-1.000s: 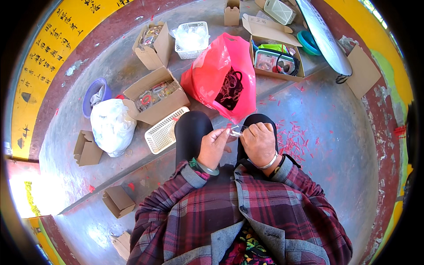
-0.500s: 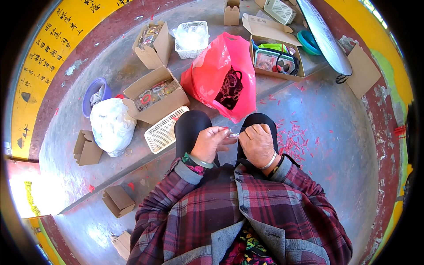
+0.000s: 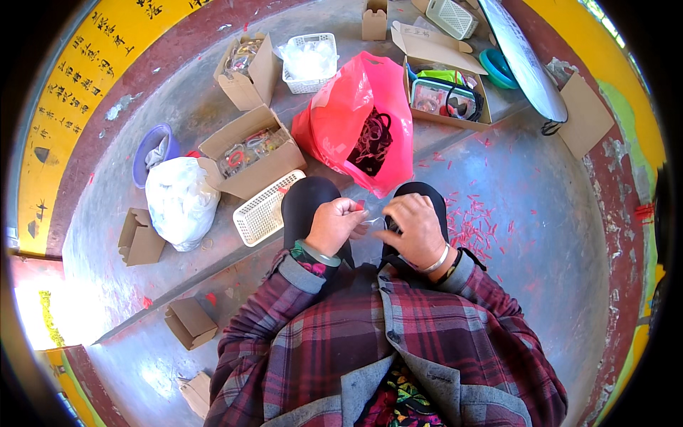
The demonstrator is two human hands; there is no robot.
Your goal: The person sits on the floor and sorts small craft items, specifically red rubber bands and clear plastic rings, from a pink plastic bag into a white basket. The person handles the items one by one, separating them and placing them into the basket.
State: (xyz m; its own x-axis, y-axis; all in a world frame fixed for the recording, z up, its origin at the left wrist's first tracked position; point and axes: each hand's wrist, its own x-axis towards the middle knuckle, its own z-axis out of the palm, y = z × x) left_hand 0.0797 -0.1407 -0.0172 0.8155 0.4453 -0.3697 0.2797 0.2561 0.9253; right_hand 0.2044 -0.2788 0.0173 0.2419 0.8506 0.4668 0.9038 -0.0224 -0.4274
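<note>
Left hand [image 3: 334,226]: pinched shut on small clear piece [image 3: 371,222], above the knees.
Right hand [image 3: 414,229]: curled closed on the piece's other end.
Handling: likely light, thin, flimsy; best gripped at the ends with fingertips.
Nearby: pink bag [image 3: 366,124].

Bright, sharp daylight; blown-out glare lower left; fisheye bending toward dark rim.

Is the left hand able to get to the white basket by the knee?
Probably yes: the white basket lies just beside the left hand, with nothing between them, though its fingers pinch something small.
</note>
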